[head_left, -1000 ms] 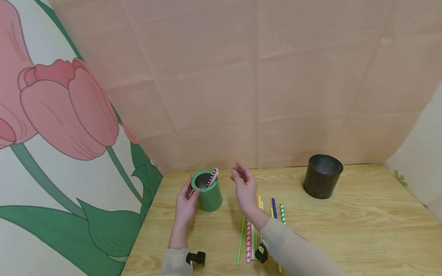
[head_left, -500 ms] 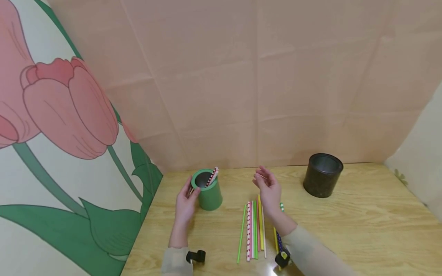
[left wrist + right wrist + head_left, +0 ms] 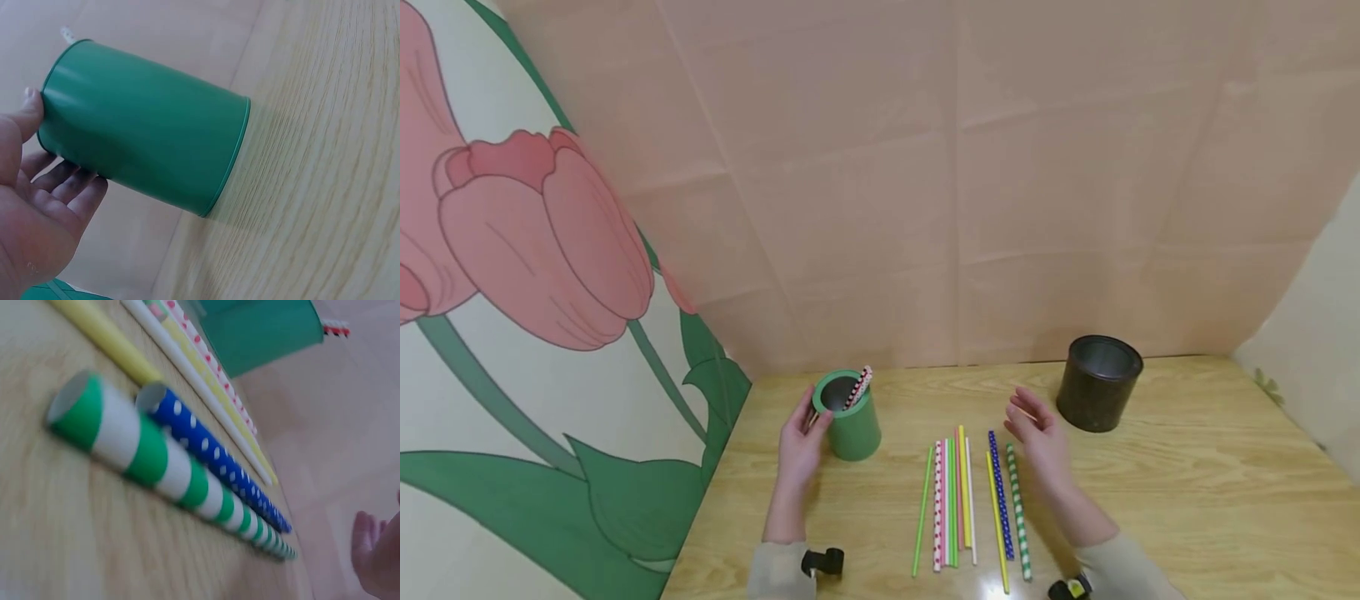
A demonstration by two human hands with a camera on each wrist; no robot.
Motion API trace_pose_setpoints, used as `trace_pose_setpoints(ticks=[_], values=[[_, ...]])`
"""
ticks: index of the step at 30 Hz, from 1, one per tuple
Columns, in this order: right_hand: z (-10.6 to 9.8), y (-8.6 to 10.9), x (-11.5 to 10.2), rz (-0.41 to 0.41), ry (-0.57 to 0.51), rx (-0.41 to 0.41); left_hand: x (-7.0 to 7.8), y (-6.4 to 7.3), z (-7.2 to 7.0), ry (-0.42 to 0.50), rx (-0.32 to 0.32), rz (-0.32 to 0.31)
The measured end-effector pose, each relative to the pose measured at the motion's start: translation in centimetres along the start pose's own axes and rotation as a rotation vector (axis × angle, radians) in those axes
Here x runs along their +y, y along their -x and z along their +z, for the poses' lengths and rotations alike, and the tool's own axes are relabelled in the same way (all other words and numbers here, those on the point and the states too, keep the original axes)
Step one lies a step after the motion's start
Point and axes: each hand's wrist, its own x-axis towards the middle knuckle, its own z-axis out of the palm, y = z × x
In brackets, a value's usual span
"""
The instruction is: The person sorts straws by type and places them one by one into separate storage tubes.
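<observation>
Shifted rightward since the earlier frame, the right hand (image 3: 1041, 442), fingers loosely bent, hangs just right of slim hollow straws (image 3: 965, 492) at lower centre. Across a strip of grained table (image 3: 895, 492), the left hand (image 3: 800, 446) grips a smooth green can (image 3: 855, 433); patterned straws (image 3: 860, 387) lean inside. A black can (image 3: 1093, 402) stands right, near the back edge.

The tabletop (image 3: 1195, 483) is light wood with visible grain. Behind it rises a creased pinkish sheet (image 3: 955, 208), its folds making a loose grid. Left of the tabletop, a white wall (image 3: 580, 392) shows big outlined pink tulips (image 3: 546, 242) with green stems (image 3: 666, 379) and broad leaves (image 3: 625, 500). Right of the tabletop is a pale wall (image 3: 1322, 333), a small greenish leaf motif (image 3: 1270, 387) just beside the tabletop's edge. On the tabletop's far right part stands a dark open-topped can (image 3: 1099, 387).
</observation>
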Motion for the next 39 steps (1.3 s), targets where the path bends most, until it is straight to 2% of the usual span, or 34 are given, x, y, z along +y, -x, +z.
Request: trace_pose_setpoints(ticks=[7, 13, 23, 31, 39], values=[[-2.4, 0.5, -0.1, 0.036, 0.143, -0.067, -0.1, 0.0, 0.0, -0.009, -0.011, 0.032], [-3.3, 0.8, -0.1, 0.032, 0.258, -0.122, 0.3, 0.0, 0.2, 0.019, -0.013, 0.012], [-4.3, 0.7, 0.5, 0.055, 0.287, -0.177, 0.2, 0.0, 0.1, 0.034, -0.013, 0.009], [-5.2, 0.5, 0.5, 0.097, 0.432, -0.225, 0.4, 0.0, 0.2, 0.021, -0.007, 0.002], [-5.4, 0.8, 0.5, 0.078, 0.457, -0.232, 0.1, 0.1, 0.0, 0.025, -0.010, 0.011]])
